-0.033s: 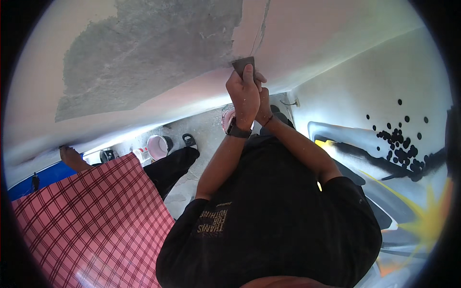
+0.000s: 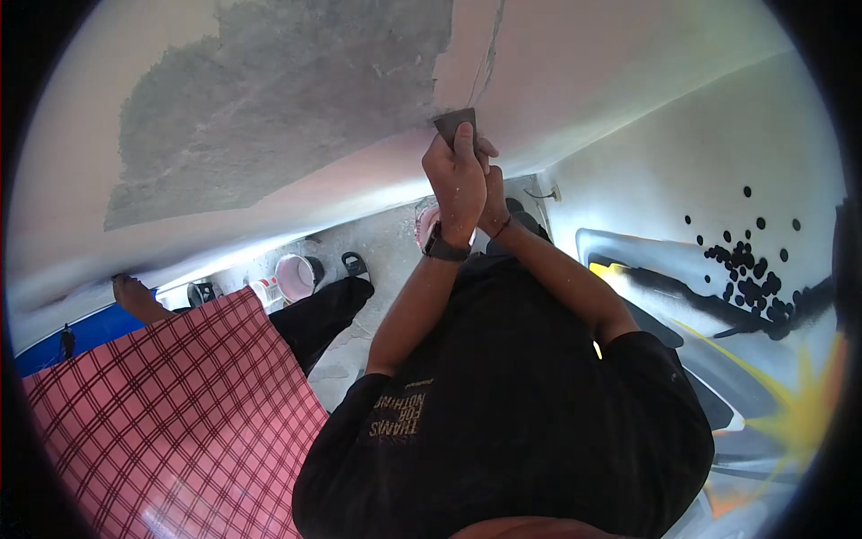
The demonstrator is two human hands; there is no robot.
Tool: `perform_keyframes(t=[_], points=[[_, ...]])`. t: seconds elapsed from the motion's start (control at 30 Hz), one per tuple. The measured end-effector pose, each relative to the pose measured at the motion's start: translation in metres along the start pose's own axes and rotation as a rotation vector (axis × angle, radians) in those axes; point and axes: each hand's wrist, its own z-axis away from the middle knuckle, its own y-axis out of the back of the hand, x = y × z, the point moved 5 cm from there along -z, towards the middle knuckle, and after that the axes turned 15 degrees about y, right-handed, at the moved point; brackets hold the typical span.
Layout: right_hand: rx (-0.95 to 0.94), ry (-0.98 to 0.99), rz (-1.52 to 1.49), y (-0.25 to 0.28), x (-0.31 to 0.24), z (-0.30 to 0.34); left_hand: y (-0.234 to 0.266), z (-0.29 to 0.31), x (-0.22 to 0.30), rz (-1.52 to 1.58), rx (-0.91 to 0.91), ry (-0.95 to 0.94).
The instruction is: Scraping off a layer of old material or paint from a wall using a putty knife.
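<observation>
A putty knife [image 2: 455, 123] with a dark, flared blade rests its edge against the wall, at the lower right corner of a rough grey patch [image 2: 296, 99]. My left hand [image 2: 455, 184], with a dark watch on the wrist, is closed on it, the thumb pressed flat along the blade. Tucked behind it, my right hand [image 2: 493, 202] is closed too, seemingly on the handle; the left hand hides most of its fingers. From just above the blade, a crack [image 2: 485, 67] runs up the pale pink wall [image 2: 575, 63].
On the left, a person's hand [image 2: 135, 295] touches the wall, below it a pink plaid sheet [image 2: 171, 422]. A bucket [image 2: 294, 277] and a sandalled foot [image 2: 356, 264] are on the floor. Another pink bucket [image 2: 426, 220] sits below my hands. A painted wall [image 2: 682, 180] stands right.
</observation>
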Motion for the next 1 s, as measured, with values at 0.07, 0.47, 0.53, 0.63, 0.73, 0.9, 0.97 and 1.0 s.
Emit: perform_keyframes(t=[0.07, 0.47, 0.53, 0.63, 0.73, 0.9, 0.97, 1.0], points=[[0.014, 0.031, -0.007, -0.002, -0.004, -0.001, -0.003, 0.009, 0.012, -0.024, 0.027, -0.017], [-0.054, 0.027, 0.191, -0.011, -0.024, 0.005, 0.006, 0.004, 0.011, -0.112, -0.005, 0.0], [-0.066, 0.01, 0.2, -0.02, -0.023, 0.003, 0.009, 0.004, 0.013, -0.134, 0.022, 0.004], [-0.089, -0.019, 0.213, -0.028, -0.021, 0.005, 0.01, 0.0, 0.017, -0.147, 0.024, -0.004], [-0.201, -0.035, 0.162, -0.03, -0.023, 0.006, 0.015, 0.0, 0.015, -0.149, 0.006, -0.005], [-0.168, -0.135, 0.056, -0.036, -0.023, 0.005, 0.016, 0.001, 0.026, -0.21, -0.01, -0.052], [-0.204, -0.176, 0.017, -0.04, -0.024, 0.001, 0.021, -0.003, 0.022, -0.189, 0.001, -0.026], [-0.156, -0.1, 0.093, -0.039, -0.032, 0.0, 0.024, -0.005, 0.022, -0.188, 0.002, -0.031]])
